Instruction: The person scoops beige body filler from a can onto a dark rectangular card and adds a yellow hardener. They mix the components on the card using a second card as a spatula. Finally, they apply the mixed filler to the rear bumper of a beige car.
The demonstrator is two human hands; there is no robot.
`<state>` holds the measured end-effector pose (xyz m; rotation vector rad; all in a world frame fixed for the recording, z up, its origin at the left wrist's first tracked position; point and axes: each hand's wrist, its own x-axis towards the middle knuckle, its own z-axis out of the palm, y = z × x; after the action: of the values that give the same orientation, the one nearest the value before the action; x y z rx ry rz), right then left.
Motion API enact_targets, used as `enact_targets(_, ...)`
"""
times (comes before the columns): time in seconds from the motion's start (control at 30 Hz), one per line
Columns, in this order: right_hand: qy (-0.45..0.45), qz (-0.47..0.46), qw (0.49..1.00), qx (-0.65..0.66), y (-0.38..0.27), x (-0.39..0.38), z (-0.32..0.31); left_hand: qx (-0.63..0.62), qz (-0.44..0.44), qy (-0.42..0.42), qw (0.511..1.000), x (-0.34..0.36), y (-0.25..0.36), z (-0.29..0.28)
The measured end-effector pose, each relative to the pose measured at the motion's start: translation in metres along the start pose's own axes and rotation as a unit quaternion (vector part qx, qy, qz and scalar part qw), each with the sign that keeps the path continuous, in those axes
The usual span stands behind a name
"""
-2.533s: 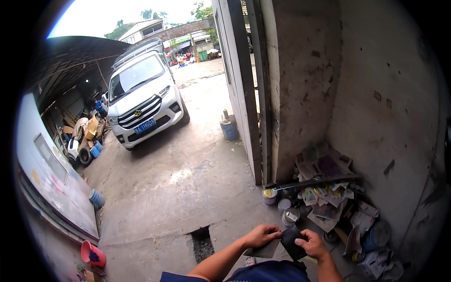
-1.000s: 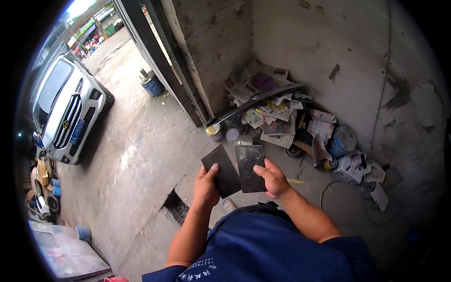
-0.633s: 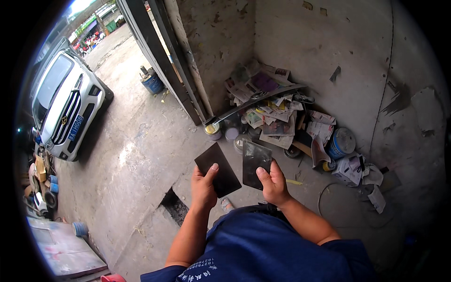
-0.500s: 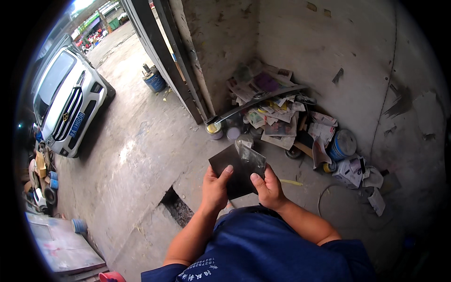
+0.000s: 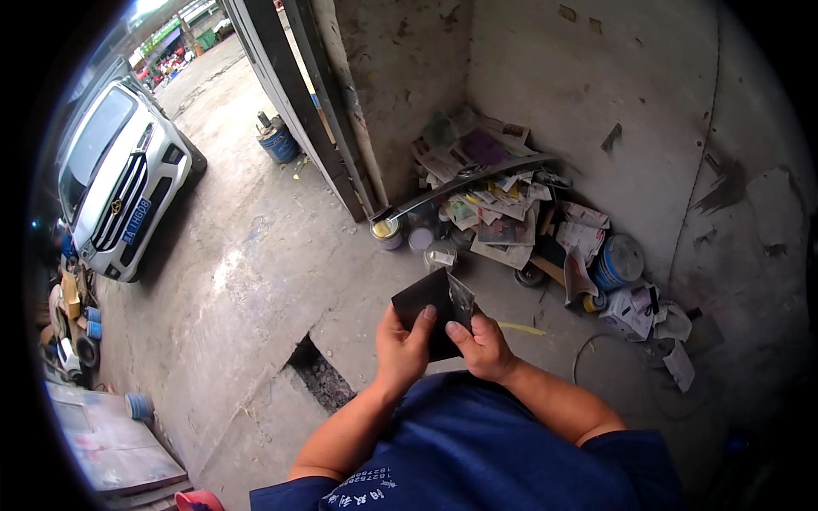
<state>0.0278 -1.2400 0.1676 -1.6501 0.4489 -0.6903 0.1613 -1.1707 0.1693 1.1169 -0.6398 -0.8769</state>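
Observation:
In front of my shirt I hold a thin dark sheet (image 5: pixel 421 295) that looks like sandpaper, folded or in two layers. A paler, scuffed, shiny flap (image 5: pixel 461 298) stands up at its right edge. My left hand (image 5: pixel 403 349) is closed on the left side, its thumb lying on the dark face. My right hand (image 5: pixel 483 347) grips the right side, thumb pressed on top near the other thumb. The fingers of both hands are mostly hidden behind the sheet.
Past my hands stand open cans (image 5: pixel 386 234) beside a heap of newspapers (image 5: pixel 503 228). A blue bucket (image 5: pixel 619 261) and a white box (image 5: pixel 631 312) are to the right. A rubble-filled pit (image 5: pixel 319 375) breaks the floor at left. A white vehicle (image 5: pixel 128 183) stands farther left.
My hands have come closer together, bringing the two thumbs almost side by side. The sheet's pale flap has turned more edge-on and looks narrower.

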Motion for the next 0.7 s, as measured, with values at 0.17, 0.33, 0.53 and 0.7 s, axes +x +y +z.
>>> enact_targets(0.17,0.006,-0.019,1.000,0.007,-0.013,0.003,0.000,-0.110,-0.013,0.048,0.993,0.006,0.023,0.004)
enact_targets(0.33,0.022,-0.025,0.999,0.018,-0.009,-0.001,0.011,-0.056,0.010,0.044,0.997,0.001,0.022,0.005)
enact_targets(0.53,-0.004,-0.023,0.997,-0.071,-0.008,0.006,-0.003,0.006,0.021,0.003,1.000,-0.005,0.013,0.000)
enact_targets(0.7,-0.052,0.007,0.997,-0.061,-0.027,0.014,-0.015,0.015,0.046,-0.001,0.999,-0.008,0.017,-0.002)
